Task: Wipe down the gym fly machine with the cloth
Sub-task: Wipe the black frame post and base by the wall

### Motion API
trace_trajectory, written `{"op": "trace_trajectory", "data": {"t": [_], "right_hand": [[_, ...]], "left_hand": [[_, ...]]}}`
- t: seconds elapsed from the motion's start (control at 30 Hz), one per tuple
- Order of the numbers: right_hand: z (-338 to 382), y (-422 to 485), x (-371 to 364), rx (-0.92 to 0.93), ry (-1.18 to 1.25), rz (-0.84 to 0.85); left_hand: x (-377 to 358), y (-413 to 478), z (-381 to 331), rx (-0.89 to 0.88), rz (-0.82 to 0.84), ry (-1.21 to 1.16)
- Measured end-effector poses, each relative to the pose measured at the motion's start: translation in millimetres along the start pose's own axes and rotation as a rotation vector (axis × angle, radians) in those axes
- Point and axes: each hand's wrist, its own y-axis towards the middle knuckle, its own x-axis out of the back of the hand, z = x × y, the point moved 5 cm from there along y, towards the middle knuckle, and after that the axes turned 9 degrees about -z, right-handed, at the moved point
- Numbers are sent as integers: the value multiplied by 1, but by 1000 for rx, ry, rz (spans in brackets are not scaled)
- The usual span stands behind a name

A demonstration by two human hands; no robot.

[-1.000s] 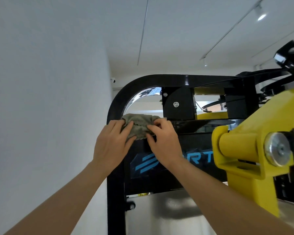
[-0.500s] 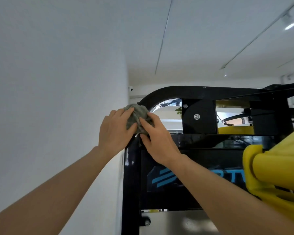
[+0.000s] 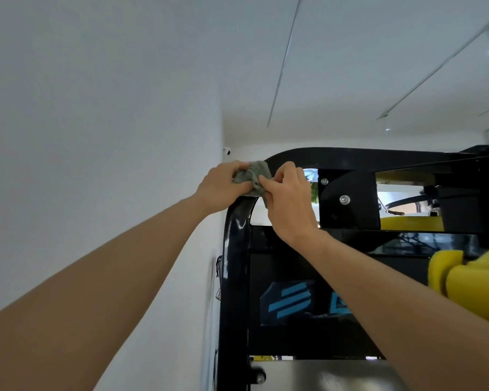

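A person is reaching up with both arms to the curved upper corner of a black gym fly machine (image 3: 237,230), which is standing just beside a white wall (image 3: 96,136). The left hand (image 3: 223,183) is curling its fingers around one side of a bunched grey-green cloth (image 3: 253,174). The right hand (image 3: 287,198) is pinching the other side between thumb and fingertips. Together they are pressing the cloth onto the rounded bend of the machine. The cloth is looking soft, light and limp, likely to fold or slide on the glossy paint. Gathering it into a wad and gripping it at both ends, as here, is probably suiting the curve best. The machine itself is appearing rigid and heavy, unlikely to shift under pressure. A bolted black bracket plate (image 3: 347,198) and a yellow lever arm (image 3: 477,280) are sitting to the right.
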Motion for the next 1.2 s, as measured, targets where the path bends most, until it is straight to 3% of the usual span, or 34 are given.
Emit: {"op": "trace_trajectory", "data": {"t": [0.2,0.67,1.0,1.2], "right_hand": [[7,-20,-13,-69,147,118],[19,-46,-17,-233,268,136],[33,-91,-1,83,51,75],[33,-130,7,78,81,62]], "left_hand": [[8,-32,28,131,-18,-50],[-2,-134,62,376,-135,-116],[-18,-186,61,337,-319,18],[-27,-211,66,459,-320,-124]]}}
